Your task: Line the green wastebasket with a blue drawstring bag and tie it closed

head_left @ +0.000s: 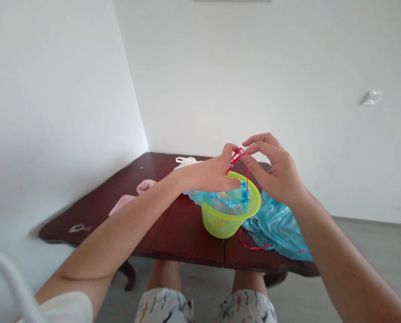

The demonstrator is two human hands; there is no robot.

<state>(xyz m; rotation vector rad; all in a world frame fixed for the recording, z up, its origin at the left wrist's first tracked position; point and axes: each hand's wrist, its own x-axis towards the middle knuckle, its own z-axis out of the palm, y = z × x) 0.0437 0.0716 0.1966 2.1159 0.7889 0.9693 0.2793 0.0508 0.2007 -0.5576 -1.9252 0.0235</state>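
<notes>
A red drawstring [248,174] rises in loops from the gathered blue rim of a thin bag [232,200]. The bag lines a yellow-green plastic basket [222,223] and partly hangs over its left side. My left hand [217,172] is above the basket, its index finger hooked around the loops and its thumb held apart, low by the bag's rim. From the right, my right hand [274,166] pinches the same string between thumb and fingertips. What lies inside the bag is mostly hidden.
A second blue bag [277,226] with a red string lies on the dark wooden table [187,233], right of the basket. Pink cloth [145,185] and a white bag [186,162] lie to the left, partly behind my left arm. Walls stand behind and left.
</notes>
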